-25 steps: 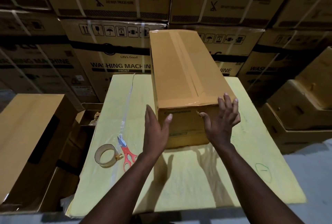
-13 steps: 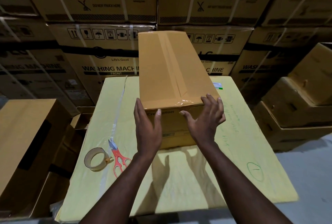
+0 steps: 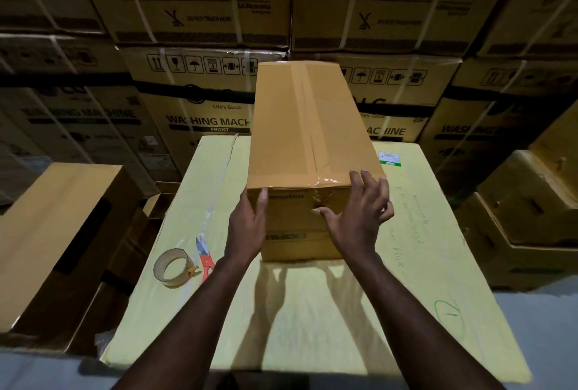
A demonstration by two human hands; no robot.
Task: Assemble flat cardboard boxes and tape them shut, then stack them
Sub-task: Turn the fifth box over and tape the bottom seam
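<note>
One taped box (image 3: 306, 127) sits on the yellow worktop (image 3: 312, 327), its long side running away from the person. A tape strip runs down the top seam and folds over the near end. Left hand (image 3: 247, 227) lies flat against the near left corner, fingers straight, gripping nothing; likely steadying. Right hand (image 3: 359, 217) is spread over the near right top edge with the thumb by the tape end, pressing rather than gripping, probably smoothing it. One tape roll (image 3: 171, 266) and one pair of red scissors (image 3: 205, 256) lie touching, left of the box, within reach. Printed cartons (image 3: 212, 102) are stacked behind; count unclear.
</note>
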